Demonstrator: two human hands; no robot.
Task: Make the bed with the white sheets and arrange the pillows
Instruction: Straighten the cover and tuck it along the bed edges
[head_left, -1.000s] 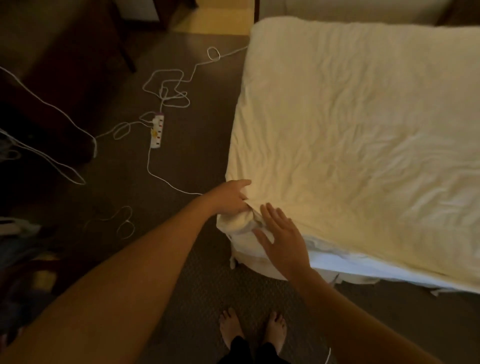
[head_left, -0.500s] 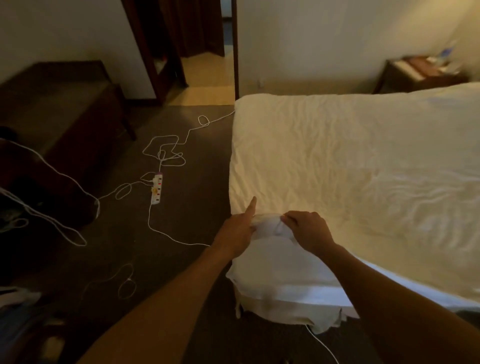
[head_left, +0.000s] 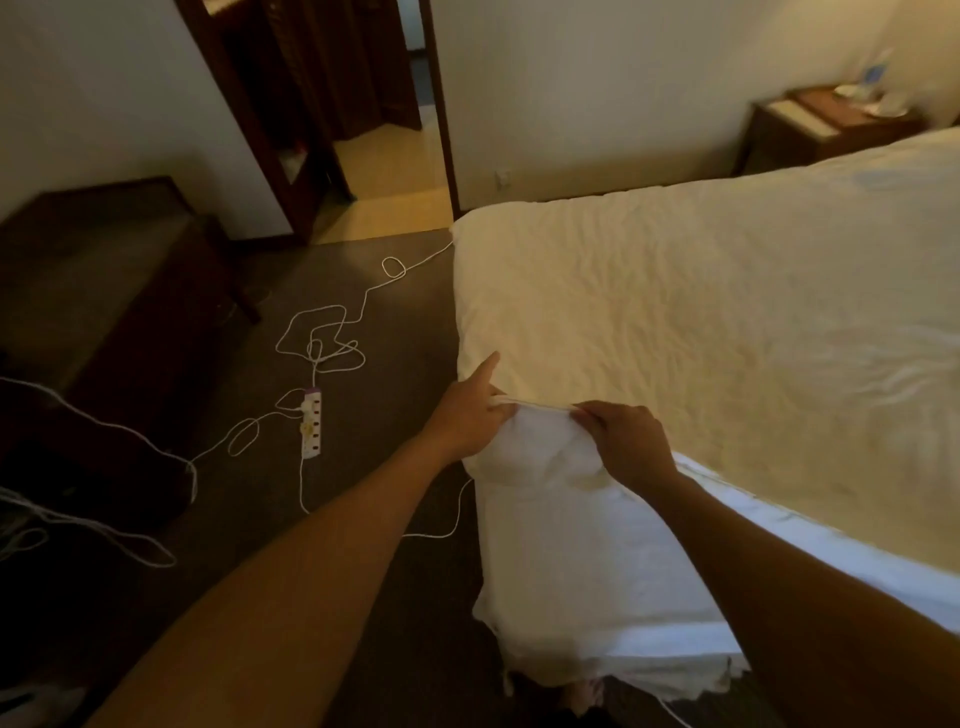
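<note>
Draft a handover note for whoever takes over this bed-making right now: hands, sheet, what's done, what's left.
Left hand: pinches the edge of the white sheet at the near bed corner, index finger straight.
Right hand: pinches the same edge, stretched between both.
Done: sheet spread over the mattress, wrinkled.
To do: fit this loose-hanging corner, smooth, arrange pillows; none in view.

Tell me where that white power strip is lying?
In the head view the power strip lies on the dark carpet left of the bed, among looped white cables, left of the left hand that pinches the white sheet.
</note>
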